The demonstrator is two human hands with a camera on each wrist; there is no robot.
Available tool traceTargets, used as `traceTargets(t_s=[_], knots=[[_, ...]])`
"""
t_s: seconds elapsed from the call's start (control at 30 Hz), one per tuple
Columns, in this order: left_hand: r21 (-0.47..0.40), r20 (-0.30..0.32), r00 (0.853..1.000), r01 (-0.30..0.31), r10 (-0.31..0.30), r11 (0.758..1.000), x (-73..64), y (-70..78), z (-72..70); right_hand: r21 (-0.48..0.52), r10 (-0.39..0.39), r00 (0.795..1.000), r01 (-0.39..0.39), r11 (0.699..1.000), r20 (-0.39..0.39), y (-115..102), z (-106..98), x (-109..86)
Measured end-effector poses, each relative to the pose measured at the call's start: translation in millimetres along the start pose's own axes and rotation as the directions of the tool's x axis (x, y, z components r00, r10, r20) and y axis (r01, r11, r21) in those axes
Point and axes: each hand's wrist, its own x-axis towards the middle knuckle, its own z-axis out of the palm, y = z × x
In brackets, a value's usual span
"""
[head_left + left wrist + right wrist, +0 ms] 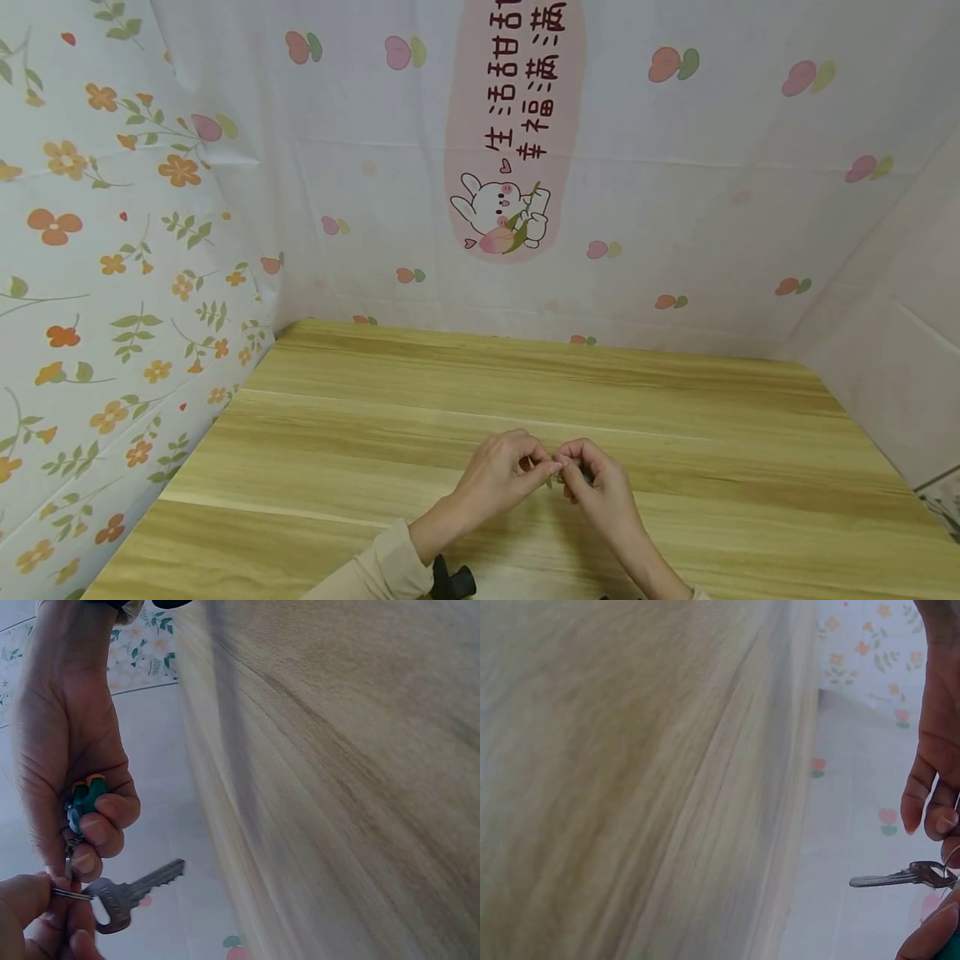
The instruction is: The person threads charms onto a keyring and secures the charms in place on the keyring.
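My two hands meet above the wooden table in the head view. Thumb and finger of my left hand (495, 473) pinch a thin metal key ring (73, 894). A silver key (142, 892) with a toothed blade dangles from that ring, pointing away from the fingers. My right hand (603, 492) curls round a small green and orange charm (91, 793), partly hidden in its palm, and its fingertips are right at the ring. A short metal link (69, 861) runs between charm and ring. In the right wrist view the key (889, 880) hangs between the two hands.
The wood-grain table (360, 417) stretches out beneath and beyond the hands. A white printed cloth (360, 208) hangs behind it, and a flower-patterned cloth (97, 283) lines the left side. A black wrist mount (453, 582) shows beside the left sleeve (375, 571).
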Motion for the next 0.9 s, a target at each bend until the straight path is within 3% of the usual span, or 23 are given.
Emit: traceTargets(t_s=[0.3,0.6,0.9], knots=[[0.05,0.01,1.0,0.007,-0.007,0.999,0.3,-0.2,0.8,-0.02,-0.03,0.999,0.029,0.999,-0.014,3.0,1.5,-1.4],[0.063,0.041,0.999,0.008,-0.01,0.998,-1.5,-2.3,0.8,-0.031,0.043,0.999,-0.043,0.999,0.0,5.4,1.4,-1.0],[0.042,0.023,0.999,0.036,-0.037,0.998,-1.8,-3.3,1.3,-0.063,-0.062,0.998,0.061,0.996,-0.023,3.6,5.4,-2.8]])
